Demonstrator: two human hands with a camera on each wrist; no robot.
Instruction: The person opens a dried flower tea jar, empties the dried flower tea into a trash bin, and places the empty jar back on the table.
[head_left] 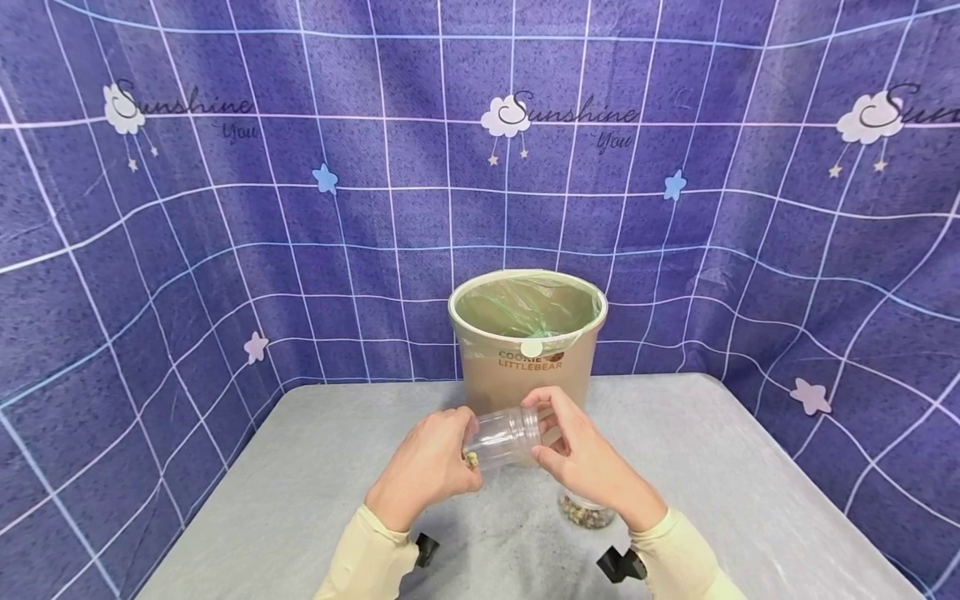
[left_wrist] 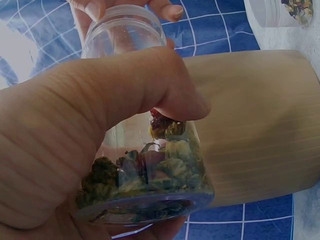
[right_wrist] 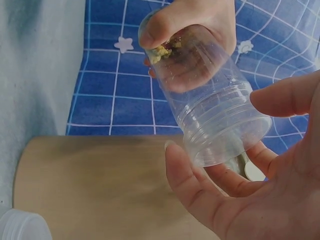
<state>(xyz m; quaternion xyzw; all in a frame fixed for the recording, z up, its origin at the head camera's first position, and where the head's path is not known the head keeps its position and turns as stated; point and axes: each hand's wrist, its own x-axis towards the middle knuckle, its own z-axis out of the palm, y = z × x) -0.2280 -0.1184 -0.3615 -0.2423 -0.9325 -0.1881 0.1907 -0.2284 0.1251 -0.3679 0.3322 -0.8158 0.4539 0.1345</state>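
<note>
A clear plastic jar point(head_left: 504, 435) lies tilted in the air before the bin, its uncapped mouth toward the right. My left hand point(head_left: 429, 460) grips it around the base, thumb across the side. Dried flower buds point(left_wrist: 172, 167), yellow-green with some dark red, sit in its bottom end. My right hand point(head_left: 573, 450) has thumb and fingers curved round the mouth, fingertips at the threaded rim point(right_wrist: 227, 125). Below the right hand, a second clear jar point(head_left: 587, 510) with dried flowers stands on the table, partly hidden by that hand.
A beige bin point(head_left: 525, 379) lined with a green bag point(head_left: 540, 312) stands at the back of the grey table point(head_left: 315, 475). A blue-purple grid-patterned curtain point(head_left: 405, 200) encloses the back and sides. Small dark crumbs dot the tabletop near the front.
</note>
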